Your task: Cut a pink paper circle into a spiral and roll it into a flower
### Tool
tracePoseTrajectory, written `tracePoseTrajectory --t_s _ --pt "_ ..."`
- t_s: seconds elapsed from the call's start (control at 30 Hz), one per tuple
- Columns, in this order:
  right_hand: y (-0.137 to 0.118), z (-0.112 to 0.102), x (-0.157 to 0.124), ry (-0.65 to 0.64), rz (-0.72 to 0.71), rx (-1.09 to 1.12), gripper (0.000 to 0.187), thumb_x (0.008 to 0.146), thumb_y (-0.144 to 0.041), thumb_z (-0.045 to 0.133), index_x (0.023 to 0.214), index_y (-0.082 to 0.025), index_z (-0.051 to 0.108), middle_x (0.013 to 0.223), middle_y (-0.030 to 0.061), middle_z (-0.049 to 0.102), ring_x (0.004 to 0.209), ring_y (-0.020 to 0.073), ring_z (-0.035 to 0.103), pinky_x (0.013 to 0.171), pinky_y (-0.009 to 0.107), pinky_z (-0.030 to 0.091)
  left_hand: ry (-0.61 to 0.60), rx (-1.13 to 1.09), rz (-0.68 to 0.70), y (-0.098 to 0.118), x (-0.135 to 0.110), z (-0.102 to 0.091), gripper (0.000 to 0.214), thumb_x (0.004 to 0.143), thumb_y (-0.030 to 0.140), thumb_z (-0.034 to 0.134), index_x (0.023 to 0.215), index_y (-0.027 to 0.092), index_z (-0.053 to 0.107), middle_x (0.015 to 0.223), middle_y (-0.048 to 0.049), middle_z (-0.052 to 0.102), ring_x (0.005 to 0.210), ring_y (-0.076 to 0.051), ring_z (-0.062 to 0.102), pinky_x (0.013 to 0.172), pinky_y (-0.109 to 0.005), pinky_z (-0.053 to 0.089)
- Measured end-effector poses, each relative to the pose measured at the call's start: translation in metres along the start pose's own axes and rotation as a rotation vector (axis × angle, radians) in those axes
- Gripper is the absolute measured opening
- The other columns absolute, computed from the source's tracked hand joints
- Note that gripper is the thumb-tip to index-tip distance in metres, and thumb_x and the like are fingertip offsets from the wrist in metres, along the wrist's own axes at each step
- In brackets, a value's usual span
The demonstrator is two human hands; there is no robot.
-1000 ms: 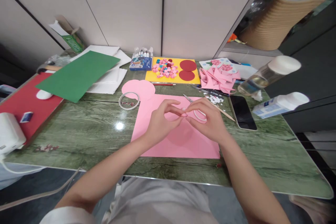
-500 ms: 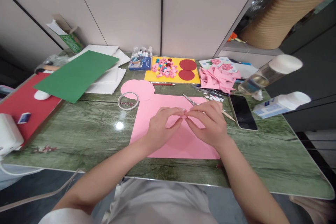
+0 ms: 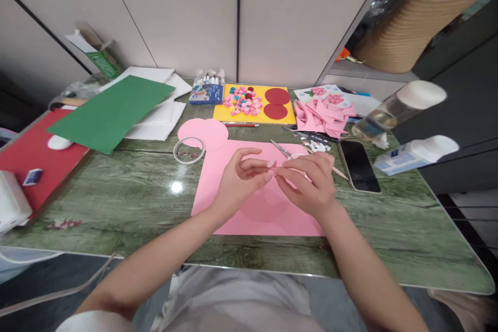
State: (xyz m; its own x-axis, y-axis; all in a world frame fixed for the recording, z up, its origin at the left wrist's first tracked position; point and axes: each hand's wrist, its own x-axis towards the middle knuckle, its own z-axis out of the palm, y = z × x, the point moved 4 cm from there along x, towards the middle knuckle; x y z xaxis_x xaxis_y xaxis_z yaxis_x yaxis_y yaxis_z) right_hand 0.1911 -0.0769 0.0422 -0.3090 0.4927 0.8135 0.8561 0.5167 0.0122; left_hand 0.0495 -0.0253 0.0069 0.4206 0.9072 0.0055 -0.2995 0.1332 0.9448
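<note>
working a small pink piece (image 3: pixel 272 171) between the fingertips seems to be the step in hand, and the next move, i judge, calls for a light, even pinch from both sides. the piece is above the pink sheet (image 3: pixel 252 222), in the narrow pinch of the left hand (image 3: pixel 238 176) and right hand (image 3: pixel 312 182) together, its exact shape too small to tell. both wrists angle inward, the left index finger arched clear, the right fingers partly covering the scissors (image 3: pixel 284 151).
</note>
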Motion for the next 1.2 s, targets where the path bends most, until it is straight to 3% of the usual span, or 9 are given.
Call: tracePoseTrajectory --t_s 0.23,0.8,1.2 --pt "-0.0048 -0.0003 0.0036 0.036 -0.07 -0.095 0.02 0.071 -0.016 0.07 0.085 -0.025 0.059 0.076 -0.0031 0.069 0.074 0.013 0.058 0.073 0.032 0.039 0.062 -0.064 -0.06 -0.0057 -0.0024 -0.0012 0.041 0.065 0.021 0.075 0.1 0.019 0.054 0.087 -0.0047 0.073 0.09 -0.019 0.067 0.084 -0.033 0.049" --pt "-0.0051 -0.0001 -0.0006 0.017 -0.166 -0.142 0.024 0.068 -0.016 0.074 0.087 -0.025 0.062 0.078 -0.0012 0.07 0.077 0.0146 0.058 0.074 0.035 0.04 0.054 -0.015 -0.115 -0.0057 0.0004 -0.0043 0.041 0.063 0.023 0.076 0.099 0.02 0.057 0.08 -0.0021 0.072 0.08 -0.015 0.066 0.076 -0.027 0.048" --pt "-0.0061 0.0011 0.0014 0.032 -0.097 -0.091 0.025 0.066 -0.015 0.074 0.085 -0.025 0.06 0.077 -0.0027 0.069 0.075 0.0132 0.057 0.074 0.033 0.039 0.002 0.072 -0.083 -0.002 0.0032 -0.0045 0.041 0.061 0.023 0.076 0.096 0.018 0.057 0.074 -0.0002 0.067 0.076 -0.013 0.063 0.076 -0.028 0.049"
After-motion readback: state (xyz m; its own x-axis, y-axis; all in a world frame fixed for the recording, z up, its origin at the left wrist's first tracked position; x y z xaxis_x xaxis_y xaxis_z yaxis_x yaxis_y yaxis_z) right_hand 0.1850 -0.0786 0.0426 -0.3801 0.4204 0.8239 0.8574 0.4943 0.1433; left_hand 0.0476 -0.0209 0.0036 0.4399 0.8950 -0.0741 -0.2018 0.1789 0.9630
